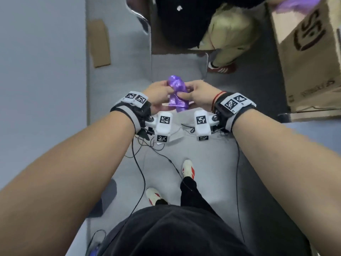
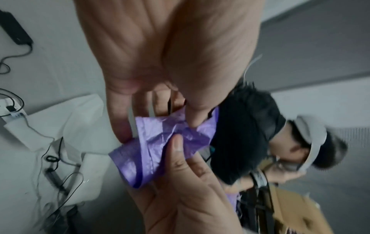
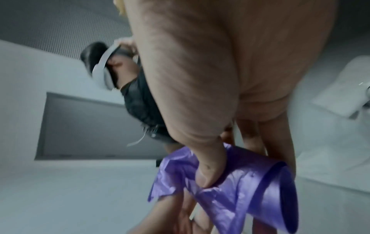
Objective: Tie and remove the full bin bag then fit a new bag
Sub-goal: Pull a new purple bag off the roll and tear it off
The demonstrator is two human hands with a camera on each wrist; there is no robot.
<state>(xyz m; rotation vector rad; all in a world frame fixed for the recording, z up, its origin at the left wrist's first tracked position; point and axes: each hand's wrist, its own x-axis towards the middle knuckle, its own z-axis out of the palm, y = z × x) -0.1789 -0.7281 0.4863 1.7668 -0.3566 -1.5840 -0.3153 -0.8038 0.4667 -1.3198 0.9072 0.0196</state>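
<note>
A purple roll of bin bags [image 1: 178, 93] is held in front of me at waist height, above the grey floor. My left hand [image 1: 165, 90] pinches the crumpled loose end of the purple bag [image 2: 152, 145] between thumb and fingers. My right hand [image 1: 187, 94] grips the roll [image 3: 260, 190], with the thumb [image 3: 210, 171] pressed on the plastic. The roll's hollow end shows in the right wrist view. No bin is visible in any view.
Another person [image 1: 184, 21] crouches just ahead of me beside a large cardboard box [image 1: 310, 58] with purple plastic [image 1: 299, 4] at its top. A flat cardboard piece [image 1: 98, 43] lies at the left wall. Cables [image 1: 140, 163] hang by my feet.
</note>
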